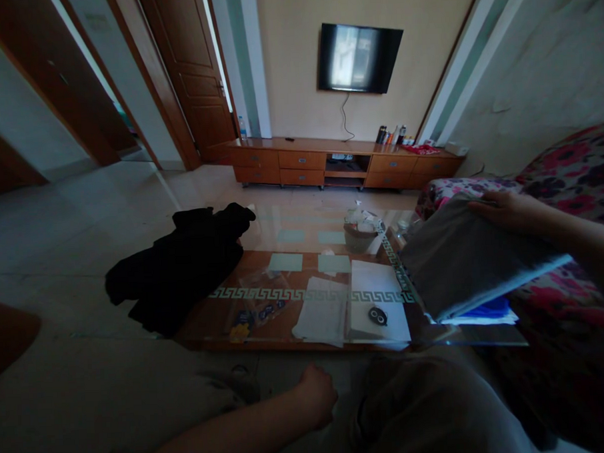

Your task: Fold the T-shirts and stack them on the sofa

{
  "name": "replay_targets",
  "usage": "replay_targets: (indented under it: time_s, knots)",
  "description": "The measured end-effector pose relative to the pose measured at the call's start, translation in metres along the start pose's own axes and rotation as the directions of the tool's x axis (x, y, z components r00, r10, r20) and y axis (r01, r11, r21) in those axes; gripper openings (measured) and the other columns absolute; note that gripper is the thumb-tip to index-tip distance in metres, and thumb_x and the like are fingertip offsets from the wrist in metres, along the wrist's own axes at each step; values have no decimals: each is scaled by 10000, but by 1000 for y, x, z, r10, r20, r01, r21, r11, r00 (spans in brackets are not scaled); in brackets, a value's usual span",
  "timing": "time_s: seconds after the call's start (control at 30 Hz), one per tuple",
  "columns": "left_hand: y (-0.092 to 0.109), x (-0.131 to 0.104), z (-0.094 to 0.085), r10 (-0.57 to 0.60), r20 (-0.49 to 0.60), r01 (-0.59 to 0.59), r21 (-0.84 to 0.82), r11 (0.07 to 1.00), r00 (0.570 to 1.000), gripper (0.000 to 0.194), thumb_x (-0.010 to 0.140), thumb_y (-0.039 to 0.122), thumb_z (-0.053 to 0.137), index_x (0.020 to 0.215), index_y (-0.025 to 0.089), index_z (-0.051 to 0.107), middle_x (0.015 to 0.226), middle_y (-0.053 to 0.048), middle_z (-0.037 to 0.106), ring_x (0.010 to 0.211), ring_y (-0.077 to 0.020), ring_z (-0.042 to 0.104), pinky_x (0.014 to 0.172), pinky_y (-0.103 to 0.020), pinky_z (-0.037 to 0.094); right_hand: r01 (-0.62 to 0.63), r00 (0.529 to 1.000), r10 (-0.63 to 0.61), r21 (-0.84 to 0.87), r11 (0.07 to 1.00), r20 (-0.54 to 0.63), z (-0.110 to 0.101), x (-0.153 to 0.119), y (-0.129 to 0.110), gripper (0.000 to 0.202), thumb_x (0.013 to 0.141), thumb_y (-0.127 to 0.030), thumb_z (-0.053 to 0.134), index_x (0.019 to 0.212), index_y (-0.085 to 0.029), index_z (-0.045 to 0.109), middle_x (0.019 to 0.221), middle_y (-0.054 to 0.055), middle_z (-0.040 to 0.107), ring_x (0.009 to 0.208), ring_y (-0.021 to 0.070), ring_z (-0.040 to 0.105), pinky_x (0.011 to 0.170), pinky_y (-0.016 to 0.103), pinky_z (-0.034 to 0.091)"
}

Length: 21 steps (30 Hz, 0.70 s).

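A folded grey cloth (473,259) lies over blue and white folded cloths (490,310) at the right end of the glass-topped coffee table. My right hand (504,209) is at its far upper edge, the fingers together on the fabric. Low in the picture, my left hand (318,394) is closed in a loose fist before the table's near edge, with nothing visible in it. A crumpled black garment (183,265) lies over the table's left end and hangs past the edge.
White papers (323,310), a small black round object (377,316) and a bin-like container (359,232) are at the coffee table (272,345). A flowered sofa (576,201) stands at the right. Beyond are a low wooden cabinet (302,161) and a wall television (359,57).
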State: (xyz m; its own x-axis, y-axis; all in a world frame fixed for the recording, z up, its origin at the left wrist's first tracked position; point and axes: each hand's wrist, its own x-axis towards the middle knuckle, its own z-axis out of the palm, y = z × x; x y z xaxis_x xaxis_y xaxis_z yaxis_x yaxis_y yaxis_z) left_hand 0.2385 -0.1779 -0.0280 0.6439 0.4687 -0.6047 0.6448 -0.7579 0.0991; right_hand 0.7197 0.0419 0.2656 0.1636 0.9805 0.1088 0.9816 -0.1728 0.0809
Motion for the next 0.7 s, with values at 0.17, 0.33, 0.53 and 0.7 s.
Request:
replay_targets:
  time_s: [0.17,0.33,0.53,0.7]
  knots:
    - [-1,3,0,12,23,-11,-9,1000,1000,385,876,496,646,1116,219,763,1132,-204,722,1109,-378,658,894,-518,476,-66,993,70,-40,997,93,31,8,39,548,1031,-570,418,1204,-94,628,1156,244,677,923,267,632,806,340,402]
    - [-2,8,5,-4,-4,4,-31,1000,1000,349,850,492,673,1090,258,770,1138,-184,727,1090,-371,666,902,-527,464,-111,988,115,-38,993,100,61,12,75,531,1017,-584,430,1143,-113,641,1096,235,693,876,271,630,774,337,411]
    - [-1,14,9,-10,39,11,-19,1000,999,333,832,470,695,1093,280,775,1155,-179,722,1128,-376,650,916,-534,455,-143,986,136,63,988,101,69,12,85,593,1004,-635,404,1228,-132,625,1194,222,678,957,277,641,833,338,429]
    - [-1,16,10,-5,40,5,-11,1000,999,339,853,486,668,1091,270,777,1156,-174,724,1112,-370,657,919,-526,461,-60,998,58,114,992,20,42,3,54,608,985,-670,417,1190,-148,652,1156,190,695,919,256,649,828,330,441]
